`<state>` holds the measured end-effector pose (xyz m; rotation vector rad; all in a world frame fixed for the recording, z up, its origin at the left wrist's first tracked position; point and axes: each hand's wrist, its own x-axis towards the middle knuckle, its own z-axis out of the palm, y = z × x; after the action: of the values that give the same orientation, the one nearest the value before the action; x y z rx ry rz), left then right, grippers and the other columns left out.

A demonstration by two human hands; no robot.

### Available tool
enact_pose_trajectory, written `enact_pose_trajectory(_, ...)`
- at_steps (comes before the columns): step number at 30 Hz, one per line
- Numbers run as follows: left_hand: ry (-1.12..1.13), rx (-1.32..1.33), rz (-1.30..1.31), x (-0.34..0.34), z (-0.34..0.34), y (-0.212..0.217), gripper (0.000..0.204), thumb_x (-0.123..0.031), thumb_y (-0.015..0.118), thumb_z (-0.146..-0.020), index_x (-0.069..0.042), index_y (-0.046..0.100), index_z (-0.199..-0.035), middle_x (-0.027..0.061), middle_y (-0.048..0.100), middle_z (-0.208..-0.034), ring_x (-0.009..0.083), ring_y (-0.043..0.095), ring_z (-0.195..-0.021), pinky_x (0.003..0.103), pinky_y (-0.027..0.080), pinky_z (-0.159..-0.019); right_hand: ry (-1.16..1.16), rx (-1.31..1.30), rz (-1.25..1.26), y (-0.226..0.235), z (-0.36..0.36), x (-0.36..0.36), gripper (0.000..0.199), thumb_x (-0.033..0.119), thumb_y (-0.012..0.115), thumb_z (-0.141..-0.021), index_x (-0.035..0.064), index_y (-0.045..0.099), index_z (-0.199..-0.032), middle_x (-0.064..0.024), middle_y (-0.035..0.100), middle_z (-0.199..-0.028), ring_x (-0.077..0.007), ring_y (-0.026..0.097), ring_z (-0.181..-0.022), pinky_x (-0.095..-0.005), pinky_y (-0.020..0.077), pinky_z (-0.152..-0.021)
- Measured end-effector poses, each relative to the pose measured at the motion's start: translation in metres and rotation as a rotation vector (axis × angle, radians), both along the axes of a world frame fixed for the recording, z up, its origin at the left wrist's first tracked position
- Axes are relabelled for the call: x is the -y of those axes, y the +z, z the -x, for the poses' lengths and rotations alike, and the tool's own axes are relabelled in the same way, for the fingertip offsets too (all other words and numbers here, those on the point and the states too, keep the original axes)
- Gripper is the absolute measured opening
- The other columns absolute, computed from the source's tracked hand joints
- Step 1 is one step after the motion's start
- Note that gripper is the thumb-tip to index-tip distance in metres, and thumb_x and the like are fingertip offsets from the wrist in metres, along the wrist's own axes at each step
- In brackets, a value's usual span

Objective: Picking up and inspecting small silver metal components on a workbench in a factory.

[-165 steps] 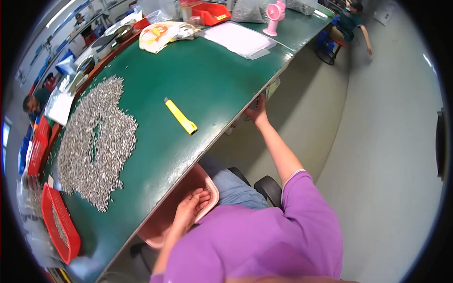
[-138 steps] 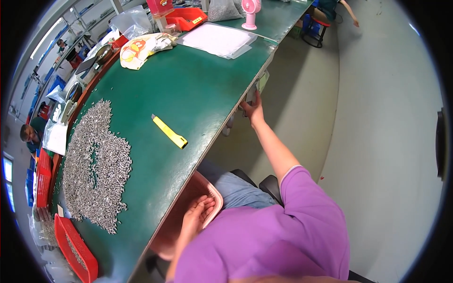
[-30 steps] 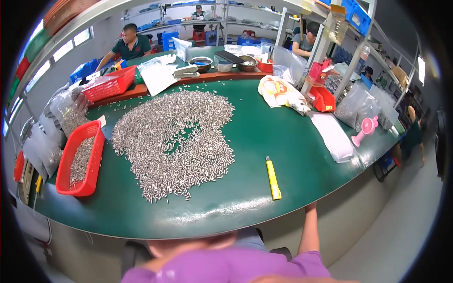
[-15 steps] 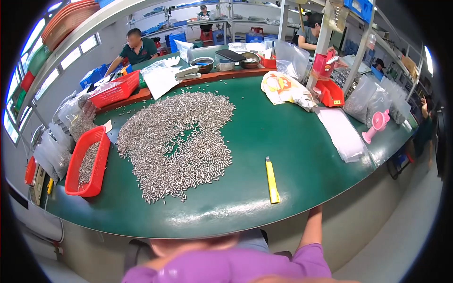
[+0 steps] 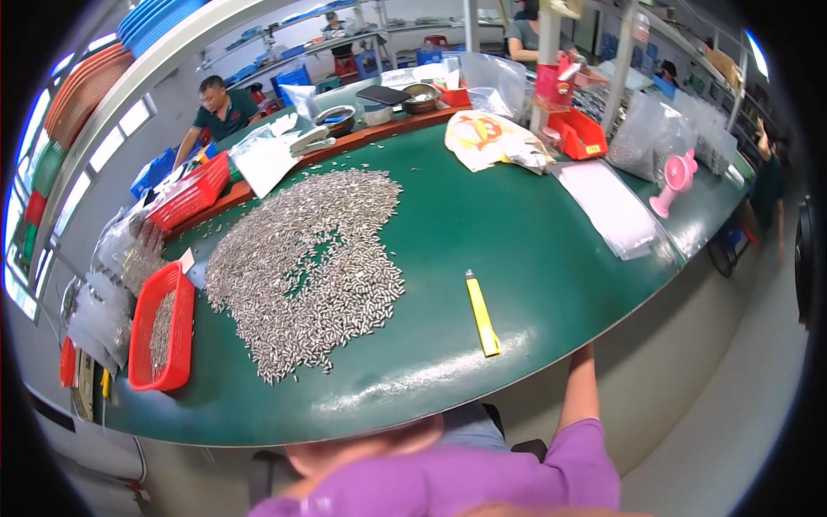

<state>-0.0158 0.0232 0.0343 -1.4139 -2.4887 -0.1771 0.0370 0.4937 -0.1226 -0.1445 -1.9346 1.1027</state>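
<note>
Neither of my hands shows. My right forearm [image 5: 581,392] goes in under the front edge of the green table [image 5: 534,233], which hides the hand. A blurred skin-coloured shape, perhaps my left forearm [image 5: 366,444], lies below that edge further left. On the tabletop, a wide layer of small silvery metal pins [image 5: 258,233] covers the left and middle, with a bare patch inside it. To their right lies a yellow utility knife [image 5: 482,319], its metal tip pointing away from me. A red plastic basket [image 5: 181,345] with more pins stands at the left.
At the back are a stapler [image 5: 310,140], metal bowls [image 5: 420,97] and a patterned cloth [image 5: 491,142]. White sheets [image 5: 607,207], a pink handheld fan [image 5: 674,183] and a red bin [image 5: 577,133] stand right. Co-workers [image 5: 221,108] sit beyond; shelf posts [image 5: 618,69] rise at the back.
My view has turned and tilted slightly, so most of the table's contents sit further left in the picture. The pins, knife and basket look undisturbed. My hands stay out of sight.
</note>
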Motion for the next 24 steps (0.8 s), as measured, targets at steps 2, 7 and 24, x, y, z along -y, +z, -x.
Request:
enact_pose_trajectory(2,-0.065,0.035,0.042,-0.002,0.005,0.002,0.043,-0.028,0.056,-0.092,0.001,0.056,-0.124,0.0201,0.059,-0.125,0.0327,0.056,-0.120,0.041,0.042,-0.105,-0.049,-0.030,0.047,-0.029,-0.029,0.015,0.043,0.023,0.066,-0.093,0.0010,0.058,-0.129,-0.0136,0.061,-0.131,-0.0257,0.057,-0.119,-0.0395,0.0461,-0.099)
enact_pose_trajectory(7,-0.393,0.112,0.258,0.004,0.040,0.021,0.044,-0.030,0.057,-0.092,0.000,0.056,-0.124,0.0205,0.059,-0.126,0.0332,0.056,-0.121,0.041,0.042,-0.105,-0.361,-0.119,0.232,0.010,0.007,-0.061,0.043,0.023,0.066,-0.092,0.0010,0.058,-0.128,-0.0134,0.061,-0.130,-0.0255,0.057,-0.118,-0.0395,0.0462,-0.099)
enact_pose_trajectory(24,-0.429,0.317,0.523,-0.020,0.075,0.050,0.047,-0.034,0.058,-0.092,0.000,0.057,-0.125,0.0218,0.060,-0.127,0.0350,0.057,-0.121,0.042,0.042,-0.105,-0.574,-0.073,0.223,0.025,-0.079,0.001,0.049,0.016,0.072,-0.085,0.0068,0.057,-0.130,-0.0173,0.056,-0.134,-0.0329,0.054,-0.122,-0.0397,0.0438,-0.104)
